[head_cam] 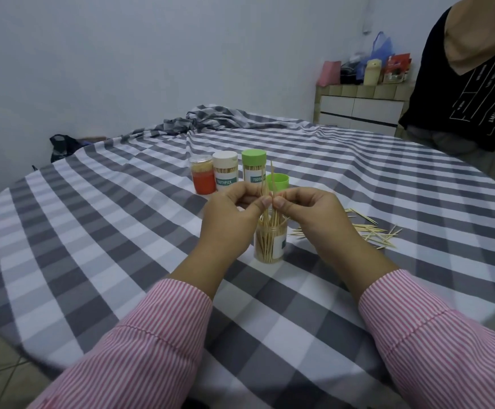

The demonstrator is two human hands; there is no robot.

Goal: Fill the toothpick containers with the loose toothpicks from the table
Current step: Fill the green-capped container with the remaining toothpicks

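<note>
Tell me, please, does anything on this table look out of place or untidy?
Yes: loose toothpicks lie scattered on the checked cloth to the right of the open container, and a green lid sits off its container behind the hands. The cloth is bunched up at the far edge.

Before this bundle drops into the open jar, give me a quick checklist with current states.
1. Bundle of wooden toothpicks pinched by left hand and right hand: ok.
2. Bundle above clear plastic jar: ok.
3. Jar mouth uncovered; loose green plastic lid lies behind: ok.
4. Jar upright on checked tablecloth: ok.
5. Room left in jar: cannot tell.
6. Scattered loose toothpicks all collected: not ok.
</note>
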